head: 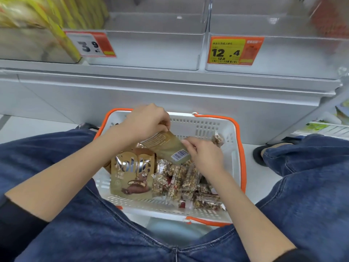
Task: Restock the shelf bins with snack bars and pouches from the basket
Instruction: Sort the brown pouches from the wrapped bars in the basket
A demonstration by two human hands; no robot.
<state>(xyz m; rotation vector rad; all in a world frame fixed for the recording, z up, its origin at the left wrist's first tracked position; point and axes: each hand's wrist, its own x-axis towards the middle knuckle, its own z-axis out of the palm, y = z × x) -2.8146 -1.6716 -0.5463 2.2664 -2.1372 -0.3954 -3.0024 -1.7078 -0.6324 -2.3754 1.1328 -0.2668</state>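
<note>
Holding one gold pouch (166,146) between both hands right over the basket (200,123), that's the whole grip situation. Left hand (147,121) has its fingers curled down and pinches the pouch's upper end, right hand (204,154) pinches the lower end just beside the barcode, thumb on top and fingers tucked under. So both hands are clamped on the same pouch, which sits tilted between them with its printed back side facing up. Directly below the left hand, a second pouch (132,173) with a cartoon chocolate figure stands upright against the basket's near-left side, and there looks to be at least one more brown pouch behind it, hard to tell how many. Under and just below the right hand is a loose pile of nut bars (181,180) in clear wrappers, with one more bar (218,138) leaning at the far-right wall beyond the right hand. The basket is white with orange handles and sits on the floor between the person's denim-covered knees. Up past both hands are the clear shelf bins (151,50): the one left of the hands holds yellow packs (37,21), with a 3.9 price tag (90,44), and the one above the right hand carries a 12.4 price tag (235,51). Top right corner is too blurred to read.
</note>
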